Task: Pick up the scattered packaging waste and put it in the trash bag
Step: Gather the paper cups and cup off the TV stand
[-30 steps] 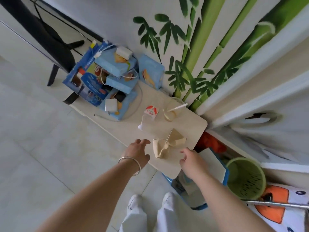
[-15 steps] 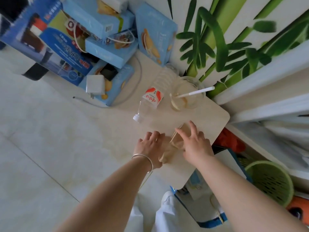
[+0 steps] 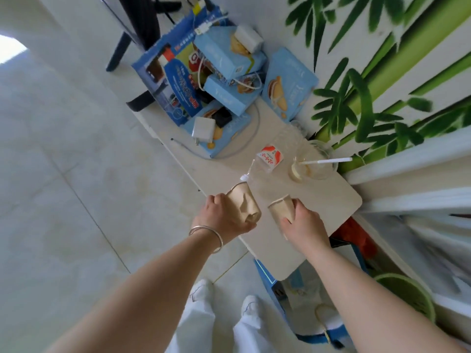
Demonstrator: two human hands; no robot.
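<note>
My left hand grips a crumpled beige paper cup, lifted just above the pale table. My right hand grips a second beige paper cup beside it, its mouth turned to the left. Behind them on the table lie an empty clear water bottle with a red and white label and a clear plastic cup with a white straw. A blue and white bag stands open on the floor under the table's near end.
Several light blue biscuit boxes, white chargers and cables are piled at the table's far end. A green basket stands on the floor at the right. A bamboo mural wall runs behind the table. My white shoes are below on the tiled floor.
The two crumpled cups lay together on the table with my hands reaching for them. Now each hand holds one cup, lifted and pulled apart.
</note>
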